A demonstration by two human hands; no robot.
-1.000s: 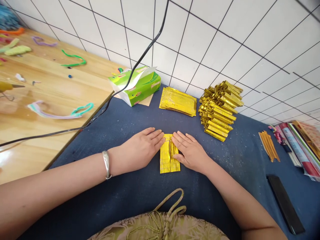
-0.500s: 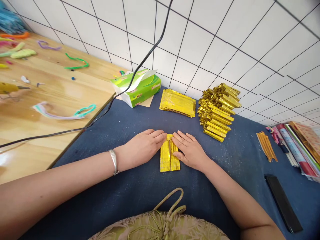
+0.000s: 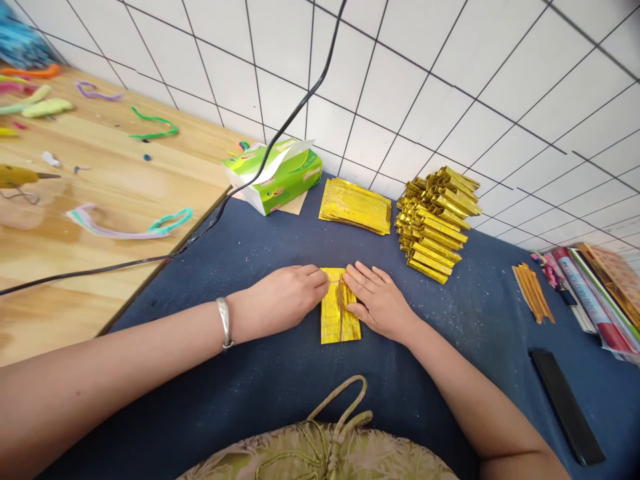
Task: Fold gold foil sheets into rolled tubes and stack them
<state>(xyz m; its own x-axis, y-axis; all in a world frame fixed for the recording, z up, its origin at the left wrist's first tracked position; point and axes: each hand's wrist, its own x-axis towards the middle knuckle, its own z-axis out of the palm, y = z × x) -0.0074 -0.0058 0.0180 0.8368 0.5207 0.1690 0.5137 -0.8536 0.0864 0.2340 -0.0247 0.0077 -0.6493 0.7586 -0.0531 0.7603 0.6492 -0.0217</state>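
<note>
A folded gold foil paper [image 3: 331, 320] lies flat on the dark blue cloth, with a seam running down its middle. My left hand [image 3: 285, 297] is at its upper left edge, fingers curled together and fingertips at the paper's side; what they pinch, if anything, is hidden. My right hand [image 3: 380, 300] lies spread on the paper's right part, with the thumb near the seam. Beyond the hands are a stack of flat gold sheets [image 3: 355, 205] and a pile of folded gold strips [image 3: 435, 227].
A green tissue box [image 3: 280, 179] stands behind my left hand. A black cable [image 3: 300, 103] hangs across the view. On the wooden table [image 3: 120, 167] are craft pieces and a glue gun [image 3: 20, 177]. At right lie orange strips [image 3: 533, 293], books [image 3: 595, 300] and a black case [image 3: 567, 407].
My left hand has drawn slightly left, and its fingers are now more curled, uncovering the paper's upper left corner. My right hand has hardly moved.
</note>
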